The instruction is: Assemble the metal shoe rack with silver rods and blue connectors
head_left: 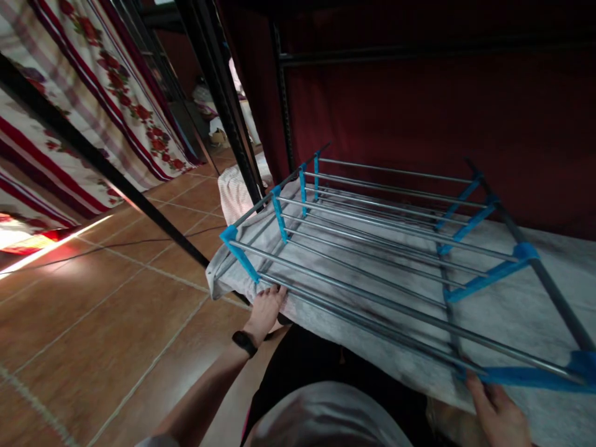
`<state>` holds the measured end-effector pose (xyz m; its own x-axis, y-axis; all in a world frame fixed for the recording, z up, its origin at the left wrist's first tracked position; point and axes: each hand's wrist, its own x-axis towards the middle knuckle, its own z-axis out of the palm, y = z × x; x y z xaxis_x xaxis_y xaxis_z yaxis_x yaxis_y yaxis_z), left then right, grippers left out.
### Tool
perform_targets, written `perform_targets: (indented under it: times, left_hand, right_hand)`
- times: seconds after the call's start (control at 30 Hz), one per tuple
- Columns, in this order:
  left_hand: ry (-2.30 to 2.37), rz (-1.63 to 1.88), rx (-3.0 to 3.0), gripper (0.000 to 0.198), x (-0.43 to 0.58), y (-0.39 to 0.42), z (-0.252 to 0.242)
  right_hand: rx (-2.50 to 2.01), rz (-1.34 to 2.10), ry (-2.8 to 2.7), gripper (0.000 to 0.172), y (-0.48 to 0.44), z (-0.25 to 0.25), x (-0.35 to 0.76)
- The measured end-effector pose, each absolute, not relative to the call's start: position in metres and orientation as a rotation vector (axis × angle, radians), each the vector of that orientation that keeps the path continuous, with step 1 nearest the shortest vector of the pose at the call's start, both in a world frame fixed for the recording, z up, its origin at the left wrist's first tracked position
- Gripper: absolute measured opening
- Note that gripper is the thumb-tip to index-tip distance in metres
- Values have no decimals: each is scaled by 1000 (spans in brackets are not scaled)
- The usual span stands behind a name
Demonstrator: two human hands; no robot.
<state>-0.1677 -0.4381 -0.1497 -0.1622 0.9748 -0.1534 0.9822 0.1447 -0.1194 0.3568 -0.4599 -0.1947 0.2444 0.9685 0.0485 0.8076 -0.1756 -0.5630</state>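
Note:
A shoe rack (372, 236) of thin metal tubes and blue plastic joints stands on a surface covered with a grey cloth (554, 285). My left hand (267, 307), with a dark band on its wrist, is closed at the front lower tube, close to the left blue joint. At the opposite end of that front edge, my right hand (498, 406) grips the rack by its lower corner. Part of the right hand's fingers is hidden behind the tube and the blue joint.
Black metal posts (228, 99) and a slanting black bar (102, 164) frame the left side. A dark red cloth (419, 124) hangs behind the rack. Beyond the tiled floor (121, 310), with a cable (139, 241) across it, hangs a flowered curtain (116, 81).

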Motion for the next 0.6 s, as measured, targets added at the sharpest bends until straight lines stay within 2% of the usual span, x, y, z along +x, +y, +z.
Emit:
perform_targets:
  times: [0.17, 0.6]
  left_hand:
    - [2352, -263, 1923, 42, -173, -445, -148]
    - [2405, -126, 1908, 36, -187, -449, -145]
  right_hand:
    - [-2082, 512, -1560, 44, -459, -187, 352]
    - [-2153, 607, -1424, 41, -458, -206, 360]
